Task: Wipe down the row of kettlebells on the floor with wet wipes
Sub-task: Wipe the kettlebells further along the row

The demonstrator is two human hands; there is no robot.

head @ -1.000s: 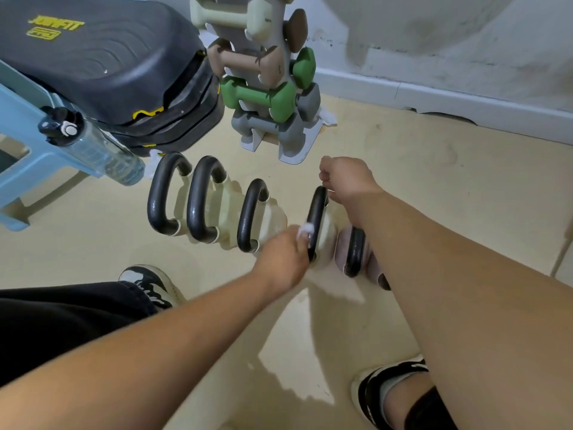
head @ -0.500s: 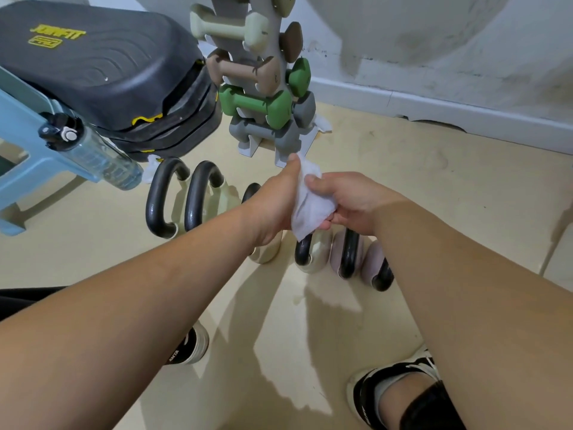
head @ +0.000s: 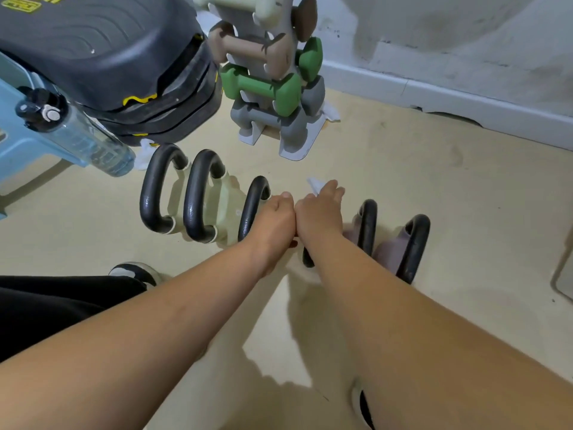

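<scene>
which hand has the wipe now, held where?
Right hand holds the white wet wipe, bunched in its fingers, one corner sticking out. Left hand is closed; what it grips cannot be told.

Even, moderately bright indoor light falls from above and behind, throwing soft-edged arm shadows onto the pale floor [head: 465, 193] near the viewer. Small highlights glint on the black kettlebell handles [head: 198, 197]. Wide-angle distortion bends the far baseboard [head: 465, 97]; the near forearms look slightly soft.
</scene>
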